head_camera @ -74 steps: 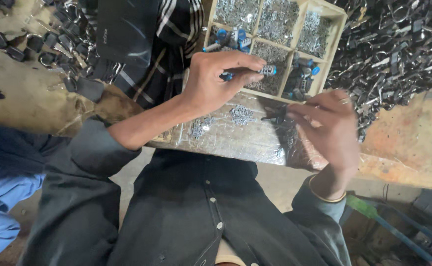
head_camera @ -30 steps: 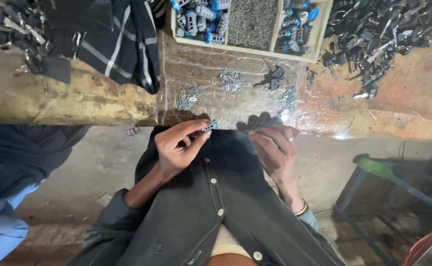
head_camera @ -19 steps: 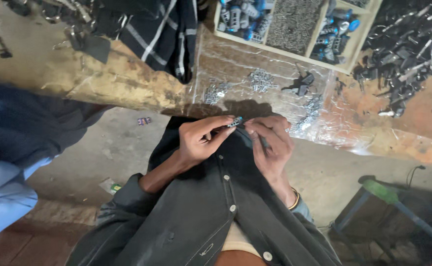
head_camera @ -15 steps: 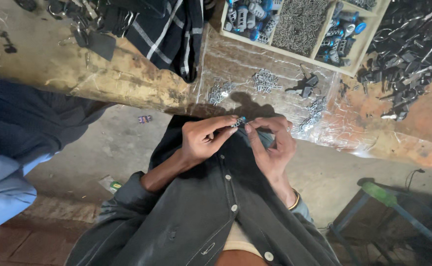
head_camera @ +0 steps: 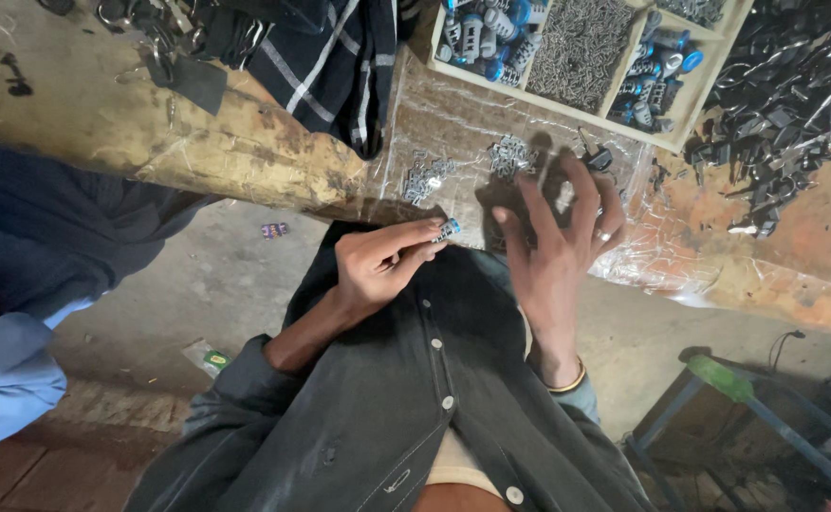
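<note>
1. Pinching a small blue-and-silver part (head_camera: pixel 447 229) between thumb and forefinger, my left hand (head_camera: pixel 378 270) is closed on it just short of the bench edge, above my dark jacket (head_camera: pixel 415 417).
2. Judging by its size, the part is light and rigid, probably metal with a plastic sleeve. It looks smooth enough to slip, so the grip belongs on the ribbed sides, fingertips only.
3. Spread wide and holding nothing, my right hand (head_camera: pixel 553 251) has its fingers fanned just beyond the part, tips over the clear plastic sheet (head_camera: pixel 434 123) on the bench (head_camera: pixel 150 133).
4. Beyond my fingers on the sheet lie two little heaps of silver clips (head_camera: pixel 425 178), close together.
5. Farther out sits a wooden tray (head_camera: pixel 667 140) with compartments: blue-capped parts in the outer ones, fine grey pins in the middle one.
6. To the right of the tray is a dark heap of metal pieces (head_camera: pixel 795 85); to the left, a striped cloth (head_camera: pixel 325 57).
7. Below, the concrete floor (head_camera: pixel 197 284); the bench surface is worn and rough.
</note>
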Motion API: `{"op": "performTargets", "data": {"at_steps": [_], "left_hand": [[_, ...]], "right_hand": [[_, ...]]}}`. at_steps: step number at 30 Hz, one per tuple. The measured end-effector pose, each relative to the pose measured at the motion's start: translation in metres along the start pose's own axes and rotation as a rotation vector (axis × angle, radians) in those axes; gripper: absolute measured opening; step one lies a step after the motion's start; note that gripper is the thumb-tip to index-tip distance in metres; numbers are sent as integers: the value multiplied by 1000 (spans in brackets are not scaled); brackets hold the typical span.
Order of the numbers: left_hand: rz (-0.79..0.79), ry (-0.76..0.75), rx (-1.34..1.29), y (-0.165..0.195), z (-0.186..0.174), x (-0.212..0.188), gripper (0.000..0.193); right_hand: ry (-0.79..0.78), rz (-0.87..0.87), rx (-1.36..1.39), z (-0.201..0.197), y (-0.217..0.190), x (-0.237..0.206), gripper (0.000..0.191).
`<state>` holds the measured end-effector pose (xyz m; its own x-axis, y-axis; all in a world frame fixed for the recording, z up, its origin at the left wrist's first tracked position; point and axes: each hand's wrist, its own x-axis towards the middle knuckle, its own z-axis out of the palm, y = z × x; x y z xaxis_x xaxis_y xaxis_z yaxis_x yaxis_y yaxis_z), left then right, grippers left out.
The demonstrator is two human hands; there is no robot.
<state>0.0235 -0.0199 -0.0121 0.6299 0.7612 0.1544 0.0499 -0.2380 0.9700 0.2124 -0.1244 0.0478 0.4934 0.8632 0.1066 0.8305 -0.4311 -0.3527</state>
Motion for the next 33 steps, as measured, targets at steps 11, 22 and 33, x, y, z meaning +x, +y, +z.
{"op": "performTargets", "data": {"at_steps": [11,22,33], "left_hand": [[-53,0,-38,-4,5,-1,23],[-52,-6,-68,-5,10,-3,23],[-59,-23,-100,-6,15,-4,22]], "right_hand": [[-32,-7,115,-4,13,-26,44],[-41,-48,65,-6,16,-34,55],[54,-156,63,-2,30,-43,32]]}}
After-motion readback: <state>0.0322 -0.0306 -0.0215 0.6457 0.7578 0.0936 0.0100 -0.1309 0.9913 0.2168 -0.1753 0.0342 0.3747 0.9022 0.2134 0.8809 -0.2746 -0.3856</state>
